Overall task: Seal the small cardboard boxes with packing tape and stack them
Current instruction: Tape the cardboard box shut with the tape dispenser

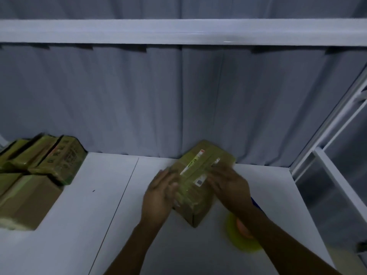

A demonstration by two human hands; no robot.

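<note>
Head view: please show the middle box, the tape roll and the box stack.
middle box (200,173), head view, taped top face.
tape roll (238,243), head view, yellow side.
box stack (63,155), head view, upper box.
</note>
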